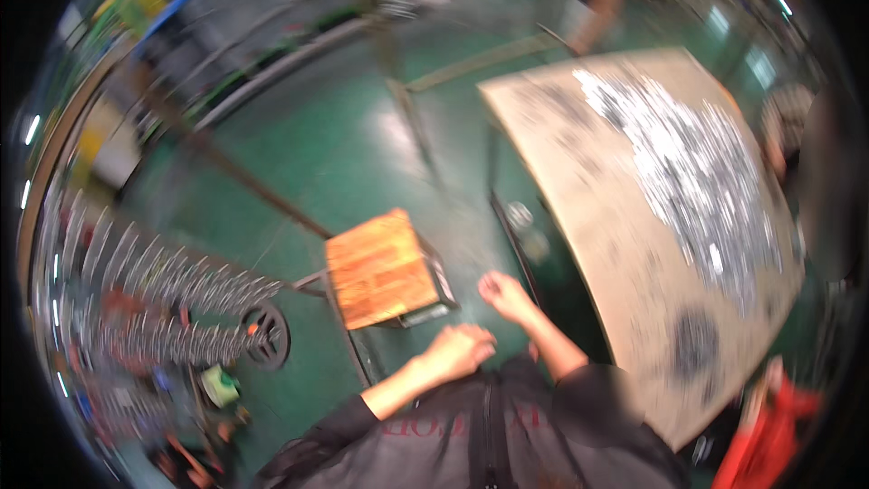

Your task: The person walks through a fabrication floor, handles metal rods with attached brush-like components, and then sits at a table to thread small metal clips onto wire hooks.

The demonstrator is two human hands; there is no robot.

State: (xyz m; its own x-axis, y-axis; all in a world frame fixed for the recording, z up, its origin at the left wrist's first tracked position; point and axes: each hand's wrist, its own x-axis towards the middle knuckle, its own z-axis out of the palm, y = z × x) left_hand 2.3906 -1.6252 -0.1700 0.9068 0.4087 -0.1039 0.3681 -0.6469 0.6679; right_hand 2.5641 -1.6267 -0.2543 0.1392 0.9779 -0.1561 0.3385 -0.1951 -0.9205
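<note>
My left hand hangs in front of my dark jacket, just right of the near edge of an orange-brown wooden stool top. My right hand is raised a little farther forward, between the stool and a big tan table. The fingers of both hands look bent, but motion smears them. Nothing shows in either hand, and neither touches the stool or the table. A broad heap of shiny, silvery metal pieces covers much of the table; their exact kind is too blurred to make out.
Racks of thin metal parts stand at the left, by a dark handwheel. A metal frame bar runs toward the stool over green floor. Other people are at the far side and beyond the table's right edge. Red cloth lies lower right.
</note>
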